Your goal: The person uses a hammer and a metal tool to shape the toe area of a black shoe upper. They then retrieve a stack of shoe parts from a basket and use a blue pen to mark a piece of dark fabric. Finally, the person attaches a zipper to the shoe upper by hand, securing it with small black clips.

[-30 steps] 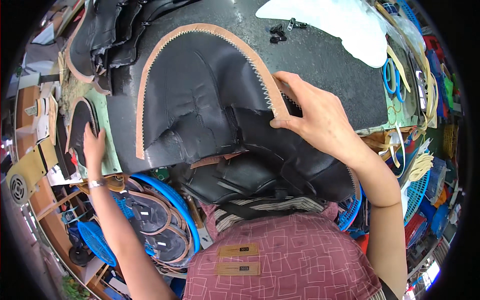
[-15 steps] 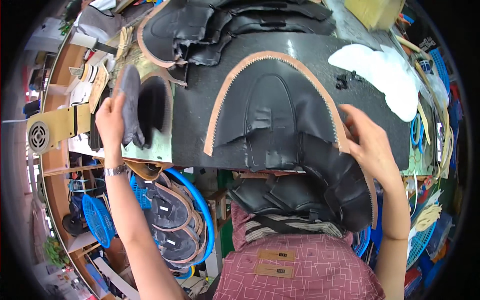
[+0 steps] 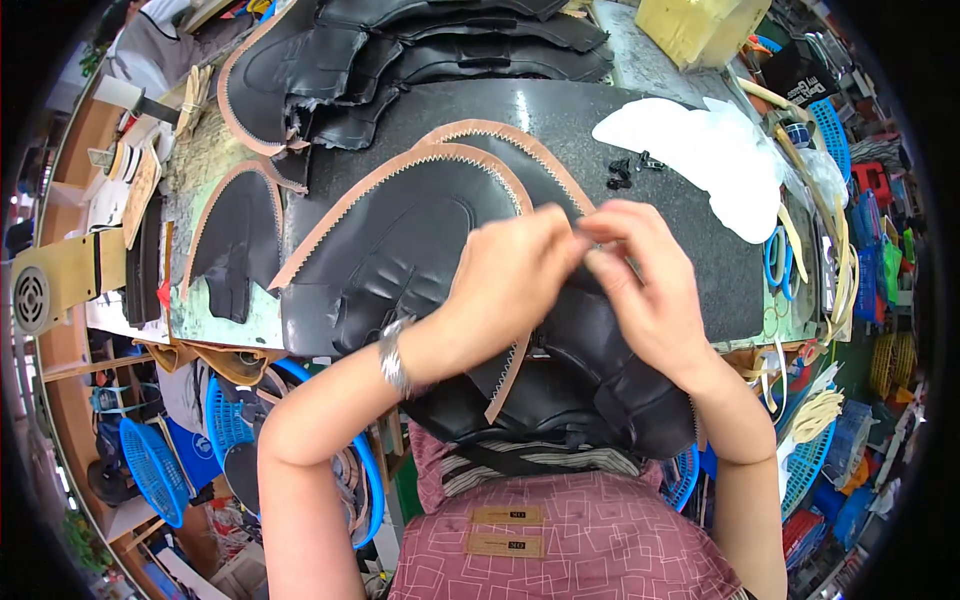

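My left hand point(image 3: 510, 275) and my right hand point(image 3: 650, 290) come together over the table, fingers curled and pinching. Whatever lies between the fingertips is too small or hidden to make out. Beneath my left hand lies a black leather shoe upper point(image 3: 385, 215) with a tan, zigzag-stitched edge band. It partly covers a second black shoe upper point(image 3: 515, 160) of the same kind, whose edge runs to my right fingertips. More black leather pieces point(image 3: 560, 400) hang over the table's front edge onto my lap.
Stacked black uppers point(image 3: 450, 60) lie at the back, and a smaller-looking banded one point(image 3: 235, 230) at the left. To the right are a white sheet point(image 3: 700, 160), small black bits point(image 3: 625, 172) and blue-handled scissors point(image 3: 778, 265). Blue baskets point(image 3: 155, 470) stand below.
My left hand has let go of the grey-lined piece at the left and moved right to meet my right hand. Another upper now overlaps the middle one. The view has shifted rightward.
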The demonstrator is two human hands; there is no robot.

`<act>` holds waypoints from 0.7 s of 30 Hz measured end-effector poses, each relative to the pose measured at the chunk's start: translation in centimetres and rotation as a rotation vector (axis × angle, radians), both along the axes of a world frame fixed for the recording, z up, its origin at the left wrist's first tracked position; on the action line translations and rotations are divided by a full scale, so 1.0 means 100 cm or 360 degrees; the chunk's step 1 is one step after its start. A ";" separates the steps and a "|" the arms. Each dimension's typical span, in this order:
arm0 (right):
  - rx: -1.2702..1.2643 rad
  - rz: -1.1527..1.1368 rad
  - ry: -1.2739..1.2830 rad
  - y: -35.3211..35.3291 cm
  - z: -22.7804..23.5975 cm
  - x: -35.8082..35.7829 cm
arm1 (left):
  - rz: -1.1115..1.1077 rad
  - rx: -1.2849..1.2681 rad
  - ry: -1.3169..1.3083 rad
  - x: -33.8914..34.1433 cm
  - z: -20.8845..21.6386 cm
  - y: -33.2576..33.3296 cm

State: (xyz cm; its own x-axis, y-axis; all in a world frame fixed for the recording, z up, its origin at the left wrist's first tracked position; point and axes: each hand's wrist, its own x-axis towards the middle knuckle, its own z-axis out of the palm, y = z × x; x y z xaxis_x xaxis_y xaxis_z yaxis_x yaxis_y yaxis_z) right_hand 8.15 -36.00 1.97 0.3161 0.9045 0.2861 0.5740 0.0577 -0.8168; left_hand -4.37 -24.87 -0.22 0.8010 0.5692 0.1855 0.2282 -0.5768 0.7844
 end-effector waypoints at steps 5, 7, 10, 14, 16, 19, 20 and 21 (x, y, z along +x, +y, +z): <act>-0.0312 -0.0138 0.0915 -0.008 -0.027 0.012 | -0.0208 0.0698 0.0901 -0.016 0.015 -0.043; -0.0411 -0.0086 0.0814 -0.008 -0.029 0.012 | -0.0162 0.0689 0.0818 -0.028 0.007 -0.034; -0.0548 -0.0075 0.0885 -0.008 -0.027 0.015 | -0.0036 0.0637 0.0775 -0.043 0.025 -0.027; -0.0408 -0.0028 0.0359 -0.005 -0.033 0.014 | -0.0032 0.0782 0.0830 -0.057 0.022 -0.027; -0.0342 0.0016 0.0078 -0.004 -0.029 0.014 | -0.0214 0.0709 0.0411 -0.064 0.035 -0.001; -0.0120 0.0099 0.0139 -0.003 -0.022 0.013 | 0.0115 -0.0225 0.0141 -0.056 0.078 0.020; -0.0023 0.0142 0.0231 -0.001 -0.017 0.012 | 0.0208 -0.0477 0.0071 -0.047 0.086 0.019; -0.0099 0.0095 0.0582 0.001 -0.008 0.007 | 0.0093 -0.0518 -0.0035 -0.035 0.076 0.022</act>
State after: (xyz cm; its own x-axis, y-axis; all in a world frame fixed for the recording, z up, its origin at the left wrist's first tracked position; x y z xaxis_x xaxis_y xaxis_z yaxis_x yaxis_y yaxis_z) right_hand 8.88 -35.88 1.12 0.3335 0.9366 0.1079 0.2408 0.0261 -0.9702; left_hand -7.88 -22.66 7.40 0.7629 0.6465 0.0033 0.2344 -0.2815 0.9305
